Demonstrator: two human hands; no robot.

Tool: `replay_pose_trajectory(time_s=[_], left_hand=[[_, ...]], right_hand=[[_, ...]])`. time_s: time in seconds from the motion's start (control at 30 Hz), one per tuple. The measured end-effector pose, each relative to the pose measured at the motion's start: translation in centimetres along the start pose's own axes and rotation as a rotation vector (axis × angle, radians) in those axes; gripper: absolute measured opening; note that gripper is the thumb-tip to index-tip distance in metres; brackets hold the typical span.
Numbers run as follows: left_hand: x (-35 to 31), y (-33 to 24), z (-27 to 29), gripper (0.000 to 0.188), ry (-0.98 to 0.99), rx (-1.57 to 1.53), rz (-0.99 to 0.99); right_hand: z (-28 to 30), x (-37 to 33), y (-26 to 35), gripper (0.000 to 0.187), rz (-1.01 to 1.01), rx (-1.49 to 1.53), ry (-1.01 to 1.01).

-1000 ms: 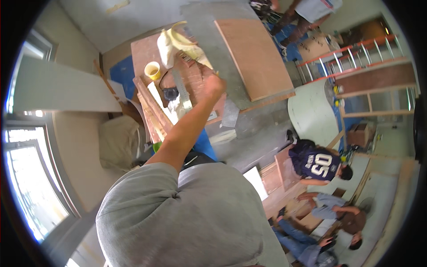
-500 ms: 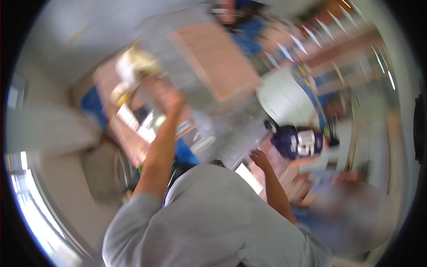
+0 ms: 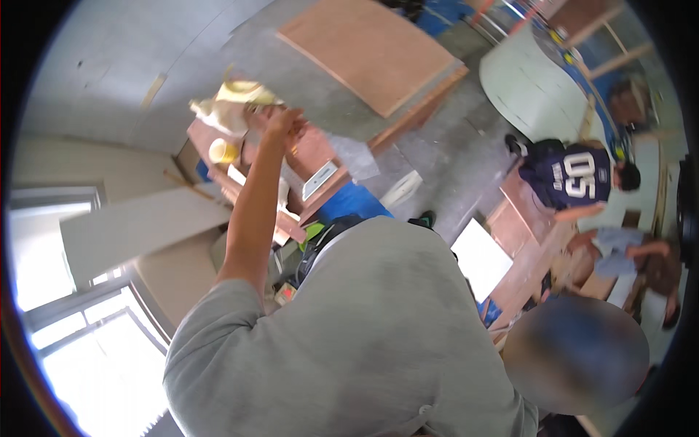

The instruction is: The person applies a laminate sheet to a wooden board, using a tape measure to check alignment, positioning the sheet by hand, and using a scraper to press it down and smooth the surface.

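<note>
lying toward the far end of a small wooden table (image 3: 317,149), a pale yellow bundle (image 3: 249,92) sits just beyond the left hand (image 3: 286,125), with a whitish bag (image 3: 217,116) against its left side. the left arm stretches out over the table and the fingers look bent, pointing toward the right; whether they grip something or only hang above the tabletop, i cannot tell. the right hand is out of view, so its grip cannot be told either.

left of the forearm, a yellow cup (image 3: 222,151) stands near the table's left edge. right of the forearm, a flat pale rectangular thing (image 3: 320,180) lies by the near edge, with a metal strip (image 3: 293,178) close to it. a clear plastic sheet (image 3: 353,156) spreads at the table's right side. on the near side of the table, a blue sheet (image 3: 357,204) and a bright green thing (image 3: 313,231) show close to the person's grey shirt (image 3: 335,328).

farther out, a plywood board (image 3: 371,54) lies flat, and to its right is a curved white panel (image 3: 535,84). a person in a dark jersey (image 3: 564,175) bends over wooden boards (image 3: 528,211), near a white board (image 3: 482,258). another person in a brown top (image 3: 655,266) is farther right. a round blur (image 3: 575,355) covers part of the lower right. on the left, a long pale panel (image 3: 138,229) juts out above a bright window (image 3: 109,357)
</note>
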State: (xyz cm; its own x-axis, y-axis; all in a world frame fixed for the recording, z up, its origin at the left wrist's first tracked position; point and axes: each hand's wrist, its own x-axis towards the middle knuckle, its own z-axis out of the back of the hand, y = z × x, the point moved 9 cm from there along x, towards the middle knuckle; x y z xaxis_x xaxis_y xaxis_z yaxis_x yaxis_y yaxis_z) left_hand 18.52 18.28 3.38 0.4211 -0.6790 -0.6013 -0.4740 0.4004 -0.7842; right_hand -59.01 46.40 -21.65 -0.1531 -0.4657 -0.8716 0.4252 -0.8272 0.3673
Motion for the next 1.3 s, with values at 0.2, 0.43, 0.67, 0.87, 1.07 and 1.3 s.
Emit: replay_pose_trajectory(time_s=[0.2, 0.43, 0.67, 0.87, 1.07, 1.3], left_hand=[[0.9, 0.2, 5.7, 0.046, -0.049, -0.197, 0.232], [-0.6, -3.3, -1.8, 0.062, 0.115, -0.107, 0.119], [3.7, 0.8, 1.0, 0.029, 0.120, -0.118, 0.145], [5.4, 4.7, 6.4, 0.007, 0.145, 0.220, -0.521], [1.1, 6.9, 2.0, 0.006, 0.185, -0.013, -0.218], [2.1, 12.3, 0.6, 0.019, 0.144, -0.455, -0.056]], right_hand=[[3.6, 1.6, 8.7, 0.014, 0.071, -0.245, 0.088], [8.3, 2.0, 29.8, 0.020, 1.070, -1.000, 0.003], [-5.8, -12.4, 46.0, 0.034, 0.781, -0.728, 0.147], [-21.7, -21.5, 53.8, 0.028, 1.334, -0.846, 0.310], [-25.9, -21.9, 58.0, 0.038, 1.380, -0.687, 0.303], [-34.0, -21.0, 63.7, 0.093, 1.556, -1.132, -0.041]])
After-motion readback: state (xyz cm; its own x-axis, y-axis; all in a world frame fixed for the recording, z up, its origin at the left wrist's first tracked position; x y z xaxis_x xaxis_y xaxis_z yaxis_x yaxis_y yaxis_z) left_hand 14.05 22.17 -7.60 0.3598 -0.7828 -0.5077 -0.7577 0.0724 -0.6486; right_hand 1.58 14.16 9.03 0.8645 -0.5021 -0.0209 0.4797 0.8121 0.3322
